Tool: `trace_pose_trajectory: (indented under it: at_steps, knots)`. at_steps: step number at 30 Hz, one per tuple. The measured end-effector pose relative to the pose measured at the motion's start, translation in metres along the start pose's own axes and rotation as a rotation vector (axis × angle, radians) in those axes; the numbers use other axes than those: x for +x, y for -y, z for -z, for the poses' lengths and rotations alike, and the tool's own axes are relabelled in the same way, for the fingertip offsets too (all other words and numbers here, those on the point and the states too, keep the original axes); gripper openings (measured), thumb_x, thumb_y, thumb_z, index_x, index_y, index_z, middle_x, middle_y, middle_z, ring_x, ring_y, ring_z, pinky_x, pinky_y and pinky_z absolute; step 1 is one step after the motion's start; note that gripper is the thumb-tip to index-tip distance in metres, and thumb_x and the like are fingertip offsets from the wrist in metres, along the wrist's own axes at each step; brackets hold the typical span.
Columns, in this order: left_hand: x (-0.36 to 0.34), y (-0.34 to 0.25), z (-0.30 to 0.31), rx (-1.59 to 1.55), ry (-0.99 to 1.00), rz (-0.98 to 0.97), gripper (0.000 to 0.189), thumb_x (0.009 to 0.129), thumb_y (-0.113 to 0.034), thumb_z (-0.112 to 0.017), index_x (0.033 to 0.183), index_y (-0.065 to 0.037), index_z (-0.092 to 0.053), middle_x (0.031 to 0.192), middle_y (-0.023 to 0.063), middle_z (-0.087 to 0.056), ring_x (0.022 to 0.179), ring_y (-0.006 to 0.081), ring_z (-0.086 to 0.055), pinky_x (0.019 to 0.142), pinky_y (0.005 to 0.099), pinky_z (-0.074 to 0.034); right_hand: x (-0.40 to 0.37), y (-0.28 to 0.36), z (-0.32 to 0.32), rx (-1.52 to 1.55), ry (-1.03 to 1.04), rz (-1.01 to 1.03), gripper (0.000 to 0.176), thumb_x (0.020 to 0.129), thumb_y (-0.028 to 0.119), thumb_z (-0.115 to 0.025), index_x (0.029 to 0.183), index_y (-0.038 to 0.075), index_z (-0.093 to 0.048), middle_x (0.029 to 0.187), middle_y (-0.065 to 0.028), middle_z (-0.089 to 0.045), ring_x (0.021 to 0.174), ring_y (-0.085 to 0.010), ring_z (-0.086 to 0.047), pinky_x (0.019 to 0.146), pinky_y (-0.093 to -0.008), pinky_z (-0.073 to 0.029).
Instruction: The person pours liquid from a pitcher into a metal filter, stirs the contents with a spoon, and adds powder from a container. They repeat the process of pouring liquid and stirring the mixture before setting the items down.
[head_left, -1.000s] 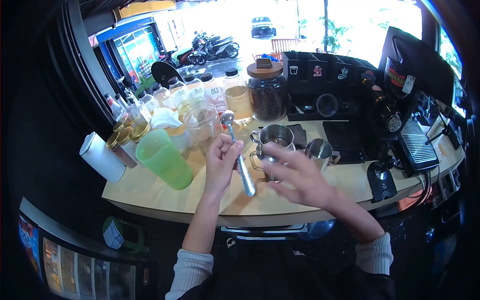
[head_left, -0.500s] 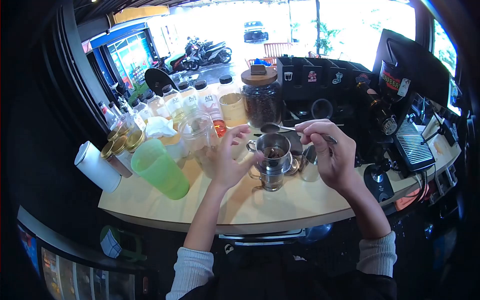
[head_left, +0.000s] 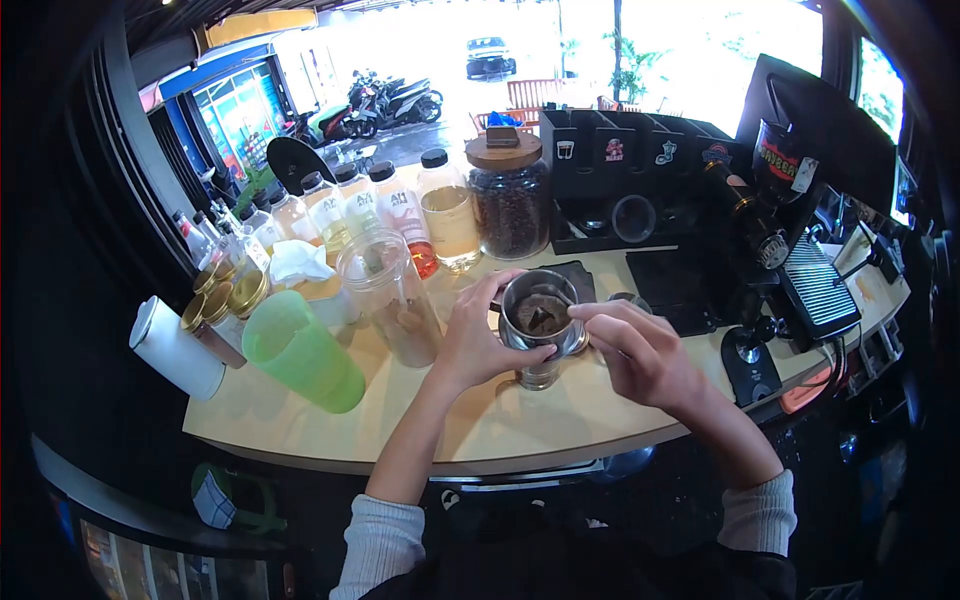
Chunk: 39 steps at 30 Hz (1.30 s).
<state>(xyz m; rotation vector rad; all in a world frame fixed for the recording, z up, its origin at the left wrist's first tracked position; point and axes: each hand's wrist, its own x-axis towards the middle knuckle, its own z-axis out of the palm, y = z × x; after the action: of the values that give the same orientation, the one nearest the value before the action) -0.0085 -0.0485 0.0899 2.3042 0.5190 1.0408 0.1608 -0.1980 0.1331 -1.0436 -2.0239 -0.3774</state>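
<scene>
Since half a second ago both hands have closed in on the metal cup (head_left: 540, 372). My left hand (head_left: 478, 345), then open beside it, now wraps its left side, thumb and fingers clamped on the wall. My right hand (head_left: 640, 352) has dropped from above the cup to its right rim, fingertips bunched together; I cannot tell whether they pinch the spoon. Dark grounds (head_left: 541, 315) lie inside the cup, which stands mid-counter (head_left: 600, 420), nearer the front edge. A clear jar (head_left: 392, 300) and a green pitcher (head_left: 300, 352) stand toward the left edge.
</scene>
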Motion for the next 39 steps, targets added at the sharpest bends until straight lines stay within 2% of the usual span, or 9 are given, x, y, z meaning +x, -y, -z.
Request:
trace_pose_trajectory:
  at_steps: [4,8,14,17,20,26,28,31,39]
  knots:
    - [0.001,-0.003,0.001,0.002,-0.011,0.002,0.083,0.051,-0.033,-0.088,0.123,-0.01,-0.053,0.116,0.0089,-0.061,0.109,0.0275,-0.056,0.098,0.0388,-0.042,-0.005,0.001,-0.006,0.044,-0.002,0.102,0.031,0.074,-0.007,-0.063,0.101,0.0,-0.051,0.106,-0.0179,-0.061,0.088,-0.0335,-0.065,0.066,-0.0375,-0.055]
    - [0.001,-0.002,0.002,0.042,-0.018,-0.032,0.083,0.052,-0.031,-0.088,0.123,-0.01,-0.053,0.116,0.0079,-0.06,0.109,0.027,-0.056,0.098,0.0387,-0.042,-0.007,0.001,0.0,0.018,-0.033,0.038,0.027,0.074,-0.009,-0.061,0.098,-0.001,-0.051,0.107,-0.0188,-0.062,0.088,-0.0337,-0.065,0.07,-0.0378,-0.055]
    - [0.006,-0.009,0.011,0.014,-0.016,-0.09,0.081,0.052,-0.031,-0.089,0.122,-0.011,-0.055,0.118,0.0067,-0.06,0.111,0.0256,-0.055,0.096,0.0378,-0.044,-0.015,0.001,-0.005,0.138,-0.035,0.13,0.034,0.073,-0.006,-0.062,0.104,0.0,-0.052,0.115,-0.0188,-0.059,0.091,-0.0341,-0.065,0.071,-0.0389,-0.056]
    - [0.006,-0.012,0.016,0.005,0.004,-0.089,0.081,0.052,-0.031,-0.089,0.122,-0.011,-0.055,0.118,0.0064,-0.059,0.11,0.0247,-0.056,0.095,0.0369,-0.045,-0.018,0.002,0.002,-0.04,-0.023,0.13,0.038,0.068,-0.004,-0.065,0.104,0.001,-0.053,0.116,-0.0181,-0.059,0.097,-0.0343,-0.064,0.08,-0.0402,-0.056]
    - [0.011,-0.011,0.021,0.023,-0.013,-0.157,0.079,0.053,-0.03,-0.089,0.122,-0.011,-0.055,0.119,0.006,-0.059,0.109,0.0239,-0.056,0.094,0.0367,-0.045,-0.018,0.005,-0.001,0.03,0.011,0.152,0.037,0.069,-0.003,-0.065,0.104,0.001,-0.053,0.118,-0.0179,-0.058,0.098,-0.034,-0.064,0.082,-0.0402,-0.055]
    - [0.018,-0.011,0.027,0.07,0.045,-0.214,0.079,0.055,-0.03,-0.088,0.124,-0.012,-0.053,0.122,0.0062,-0.058,0.115,0.0253,-0.054,0.099,0.0393,-0.04,-0.014,0.008,0.009,0.186,-0.043,0.044,0.029,0.077,-0.007,-0.064,0.103,0.002,-0.057,0.118,-0.0172,-0.059,0.097,-0.0306,-0.064,0.079,-0.0367,-0.055]
    - [0.02,-0.01,0.028,0.091,0.061,-0.252,0.08,0.056,-0.03,-0.088,0.125,-0.012,-0.052,0.122,0.0061,-0.057,0.117,0.0263,-0.053,0.103,0.0418,-0.035,-0.011,0.01,0.015,0.3,0.003,-0.137,0.024,0.082,-0.004,-0.063,0.104,0.002,-0.057,0.116,-0.0172,-0.06,0.094,-0.0282,-0.065,0.073,-0.0336,-0.055]
    - [0.023,-0.011,0.031,0.052,0.091,-0.266,0.08,0.055,-0.029,-0.088,0.125,-0.012,-0.051,0.123,0.0057,-0.057,0.118,0.026,-0.052,0.104,0.0428,-0.034,-0.012,0.011,0.016,0.379,0.008,-0.126,0.02,0.086,-0.002,-0.062,0.105,0.003,-0.056,0.116,-0.0161,-0.061,0.093,-0.0211,-0.065,0.07,-0.0301,-0.055]
    - [0.026,-0.016,0.035,0.088,0.11,-0.321,0.079,0.055,-0.021,-0.087,0.124,-0.01,-0.052,0.122,0.0056,-0.057,0.115,0.0242,-0.053,0.098,0.0378,-0.039,-0.012,0.008,0.022,0.544,0.004,-0.275,0.015,0.088,-0.001,-0.058,0.103,0.002,-0.054,0.112,-0.0145,-0.063,0.096,-0.0184,-0.065,0.074,-0.0291,-0.054]
